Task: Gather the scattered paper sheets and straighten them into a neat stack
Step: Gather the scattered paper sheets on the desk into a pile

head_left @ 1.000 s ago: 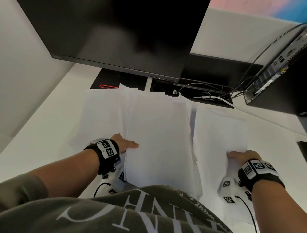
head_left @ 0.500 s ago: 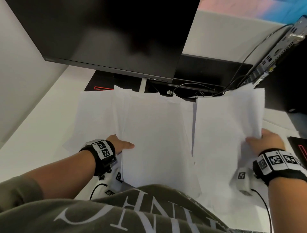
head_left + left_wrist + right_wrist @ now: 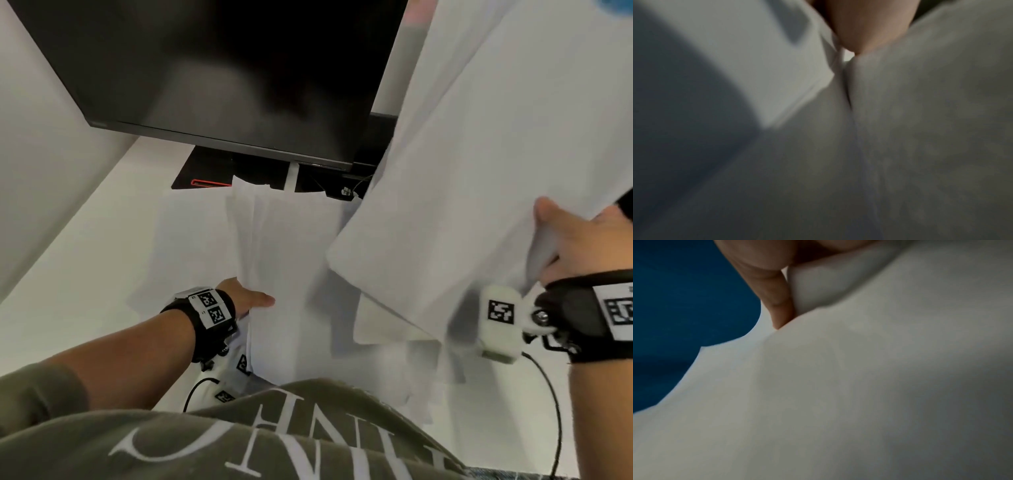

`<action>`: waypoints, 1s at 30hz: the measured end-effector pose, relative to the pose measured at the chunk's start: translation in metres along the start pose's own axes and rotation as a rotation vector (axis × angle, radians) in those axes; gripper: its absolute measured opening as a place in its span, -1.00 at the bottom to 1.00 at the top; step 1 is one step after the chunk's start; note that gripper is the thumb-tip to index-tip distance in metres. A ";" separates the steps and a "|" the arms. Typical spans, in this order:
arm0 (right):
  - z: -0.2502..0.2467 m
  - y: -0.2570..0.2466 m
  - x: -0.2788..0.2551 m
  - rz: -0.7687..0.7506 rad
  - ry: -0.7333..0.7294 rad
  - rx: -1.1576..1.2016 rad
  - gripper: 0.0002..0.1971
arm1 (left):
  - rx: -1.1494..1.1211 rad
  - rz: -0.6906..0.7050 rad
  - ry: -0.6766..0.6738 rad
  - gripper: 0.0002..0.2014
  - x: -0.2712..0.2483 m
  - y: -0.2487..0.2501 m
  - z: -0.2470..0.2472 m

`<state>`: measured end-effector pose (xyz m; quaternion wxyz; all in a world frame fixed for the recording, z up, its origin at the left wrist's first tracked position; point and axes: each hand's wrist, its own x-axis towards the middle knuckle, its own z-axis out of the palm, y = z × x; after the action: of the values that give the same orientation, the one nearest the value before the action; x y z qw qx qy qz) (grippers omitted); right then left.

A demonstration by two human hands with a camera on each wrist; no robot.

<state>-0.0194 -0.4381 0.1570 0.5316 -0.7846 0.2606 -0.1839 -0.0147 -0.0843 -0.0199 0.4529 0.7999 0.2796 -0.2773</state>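
At the frame's right, your right hand [image 3: 589,240] pinches a raised batch of sheets [image 3: 479,178]; your left hand [image 3: 251,297] pinches the pile [image 3: 291,274] at centre. You're mid-gather: next, lay the batch squarely on it.

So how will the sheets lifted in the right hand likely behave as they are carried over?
Probably floppy: the lifted sheets, pinched at one edge by the right hand, already curve. Likely light, since a finger-and-thumb pinch holds them. They may fan apart; their lower edges look staggered.

left hand [image 3: 246,296] fingers under sheets [image 3: 291,274] | lifted sheets [image 3: 479,188] cut off top | wrist views blurred
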 end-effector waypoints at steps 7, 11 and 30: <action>0.073 0.094 -0.023 0.336 -0.288 -0.088 -0.71 | -0.177 0.014 0.001 -0.06 -0.002 -0.003 0.002; 0.107 0.125 -0.039 0.369 -0.363 -0.285 -0.49 | -0.270 -0.024 0.023 0.27 0.002 -0.003 0.001; 0.109 0.138 -0.023 0.438 -0.499 -0.576 -0.71 | -0.229 0.050 -0.103 -0.76 0.000 0.001 -0.002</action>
<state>-0.0056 -0.3844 -0.0116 0.3642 -0.8476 0.3247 0.2086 -0.0140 -0.0831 -0.0183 0.5615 0.7345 0.2660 -0.2729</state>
